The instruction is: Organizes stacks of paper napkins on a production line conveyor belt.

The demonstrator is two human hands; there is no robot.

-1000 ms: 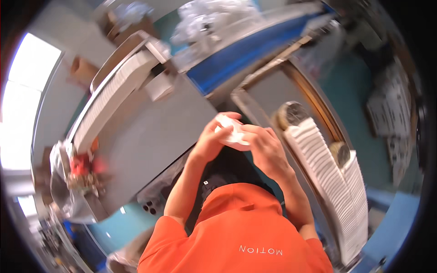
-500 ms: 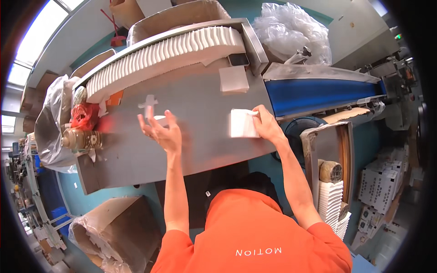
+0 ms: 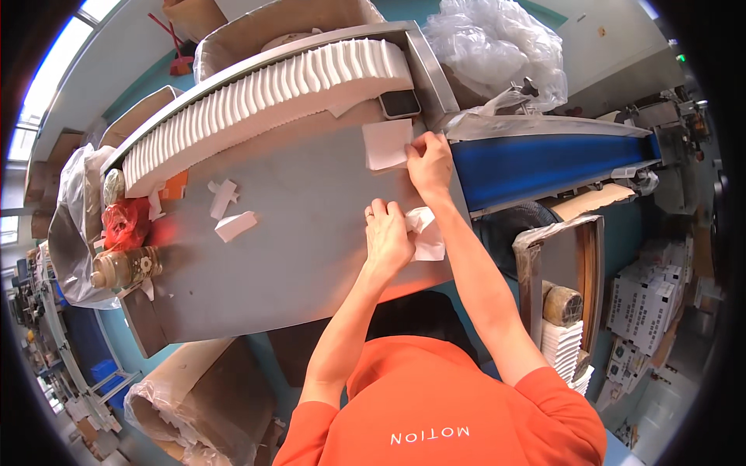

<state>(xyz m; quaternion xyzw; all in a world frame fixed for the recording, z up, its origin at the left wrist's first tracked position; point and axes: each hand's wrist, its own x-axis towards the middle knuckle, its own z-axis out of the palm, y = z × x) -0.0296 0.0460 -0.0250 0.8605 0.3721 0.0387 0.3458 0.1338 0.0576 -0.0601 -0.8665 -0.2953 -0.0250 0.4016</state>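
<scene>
My left hand (image 3: 388, 237) is at the front right of the grey metal table. Its fingers are closed on the edge of a white piece of paper (image 3: 429, 244), which is creased at the top beside my thumb. Farther back, my right hand (image 3: 430, 167) pinches the right edge of a flat white paper sheet (image 3: 386, 145) lying on the table. A long row of white, wavy-edged paper stacks (image 3: 268, 105) stands along the back rim. Two loose white paper strips (image 3: 235, 226) lie at the left of the tabletop.
A phone (image 3: 400, 103) lies at the back right corner, near a blue conveyor belt (image 3: 544, 167). A bottle (image 3: 128, 266) and a red plastic bag (image 3: 126, 224) sit at the left end. A cardboard box (image 3: 198, 396) stands below at the front left.
My left hand has moved right from the loose strips to the white paper at the front. My right hand has left that paper and moved back to the flat sheet.
</scene>
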